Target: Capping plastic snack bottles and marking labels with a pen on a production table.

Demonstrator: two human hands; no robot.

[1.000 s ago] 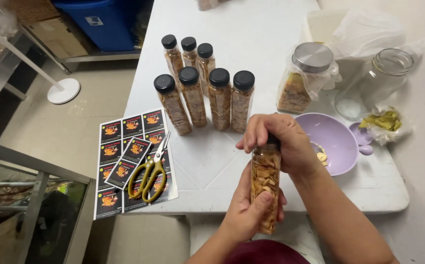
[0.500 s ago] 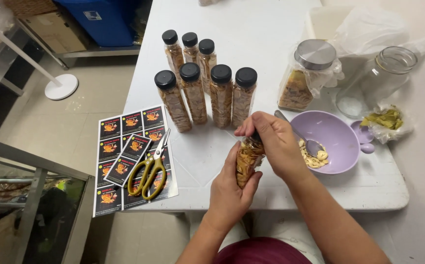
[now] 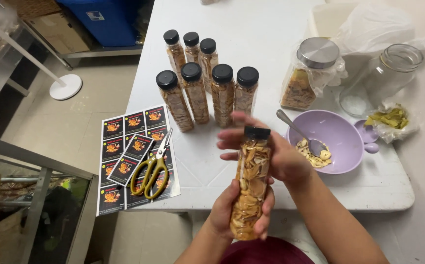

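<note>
1. Bottle (image 3: 250, 188), clear plastic with a black cap, packed with tan dried slices, is held upright above the near edge of the desk (image 3: 271, 34), in front of the person's body.
2. Left hand (image 3: 232, 210) is wrapped around the bottle's lower half, fingers clenched on it.
3. Right hand (image 3: 271, 151) sits behind the bottle's upper part, palm against it, fingers spread past the cap to the left; it touches the bottle, but whether it grips cannot be told.
4. Seven more capped bottles (image 3: 202, 93) of the same kind stand upright in two rows on the desk beyond the hands, four in front, three behind.
5. Purple bowl (image 3: 332, 142) lies just to the right of the right hand; it holds a few slices and a metal spoon (image 3: 300, 134) leaning on its rim.
6. Glass jar (image 3: 308, 73) with a metal lid stands beyond the bowl; an open empty jar (image 3: 386, 71) stands to its right.
7. Sticker sheet (image 3: 134, 154), dark labels, hangs over the desk's left edge, with yellow-handled scissors (image 3: 153, 166) lying on it.
</note>
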